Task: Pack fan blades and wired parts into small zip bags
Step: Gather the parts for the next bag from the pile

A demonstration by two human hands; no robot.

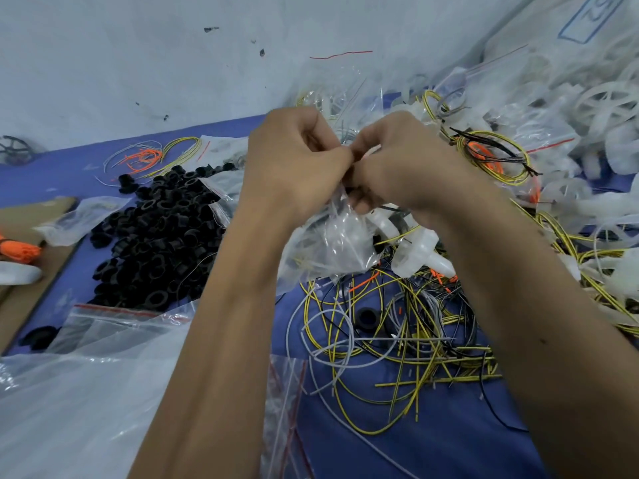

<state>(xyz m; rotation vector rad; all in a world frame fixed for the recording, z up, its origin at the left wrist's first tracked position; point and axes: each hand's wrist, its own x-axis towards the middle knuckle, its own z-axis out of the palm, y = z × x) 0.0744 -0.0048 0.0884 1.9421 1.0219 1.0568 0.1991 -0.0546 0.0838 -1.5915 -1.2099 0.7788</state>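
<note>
My left hand (294,164) and my right hand (404,164) meet in mid-frame, both pinching the top edge of a small clear zip bag (328,247) that hangs below them. White plastic parts (415,250) show beside and behind the bag; what lies inside it is hard to tell. Loose yellow, grey and black wires (397,347) lie tangled on the blue mat under my hands. White fan blades (608,105) are piled at the right.
A heap of black plastic rings (155,236) lies left of my hands. Empty zip bags with red strips (114,326) and a big clear plastic sheet (69,409) cover the near left. Cardboard (24,292) sits at the left edge. Coiled wire bundles (494,160) lie far right.
</note>
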